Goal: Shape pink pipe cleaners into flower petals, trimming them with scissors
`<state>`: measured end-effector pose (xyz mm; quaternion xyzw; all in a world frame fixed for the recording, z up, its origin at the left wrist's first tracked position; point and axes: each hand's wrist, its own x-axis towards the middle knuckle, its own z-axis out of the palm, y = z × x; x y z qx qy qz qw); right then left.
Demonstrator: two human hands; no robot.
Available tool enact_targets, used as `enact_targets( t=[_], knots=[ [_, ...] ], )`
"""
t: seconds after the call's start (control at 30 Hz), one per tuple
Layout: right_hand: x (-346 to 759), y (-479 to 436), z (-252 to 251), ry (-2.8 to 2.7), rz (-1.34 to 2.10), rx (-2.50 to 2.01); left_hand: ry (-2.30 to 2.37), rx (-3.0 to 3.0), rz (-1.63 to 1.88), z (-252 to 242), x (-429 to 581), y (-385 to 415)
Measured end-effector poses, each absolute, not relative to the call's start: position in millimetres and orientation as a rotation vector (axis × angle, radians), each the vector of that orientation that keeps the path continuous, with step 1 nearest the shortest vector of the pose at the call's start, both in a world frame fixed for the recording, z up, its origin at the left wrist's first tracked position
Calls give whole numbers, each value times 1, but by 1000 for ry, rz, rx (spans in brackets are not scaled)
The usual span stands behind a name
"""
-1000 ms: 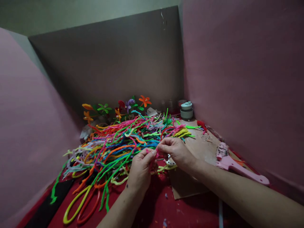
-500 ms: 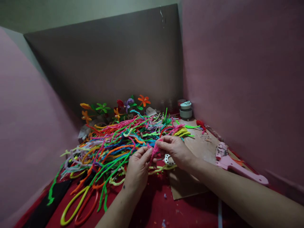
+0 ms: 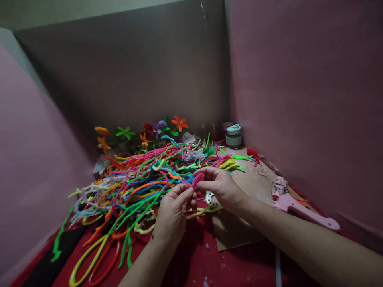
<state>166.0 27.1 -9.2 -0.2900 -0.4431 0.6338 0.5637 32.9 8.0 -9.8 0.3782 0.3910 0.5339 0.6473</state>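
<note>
Both hands meet over the front right of a heap of coloured pipe cleaners (image 3: 140,187). Between them is a bent pink pipe cleaner (image 3: 198,180), with one looped part standing up. My left hand (image 3: 175,209) pinches its lower part between thumb and forefinger. My right hand (image 3: 220,187) grips the upper loop from the right, fingers closed around its edge. A white ring with dark holes (image 3: 212,199) lies just below my right hand, partly covered by it. Yellow pipe cleaners (image 3: 230,164) lie bunched beyond that hand.
Finished-looking fuzzy flowers (image 3: 179,123) stand at the back. A lidded jar (image 3: 233,136) is near the corner. A pink glue gun (image 3: 299,207) lies at right by the wall. A cardboard sheet (image 3: 230,235) rests on the red cloth (image 3: 191,259).
The pink pipe cleaner's loop has turned and now shows more plainly between my fingers. The view has shifted slightly; both hands stay in about the same place.
</note>
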Motion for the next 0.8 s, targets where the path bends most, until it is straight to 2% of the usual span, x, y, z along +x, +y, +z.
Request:
enact_targets(
  t=[0.4,0.6,0.8],
  knots=[
    [167,23,-3,-1135,1388,-776,923,923,1148,-9,36,5],
    [167,24,-7,-1067,1470,-789,920,917,1090,-11,35,5],
    [168,24,-10,-1174,1562,-669,863,895,1197,-12,36,6]
  ],
)
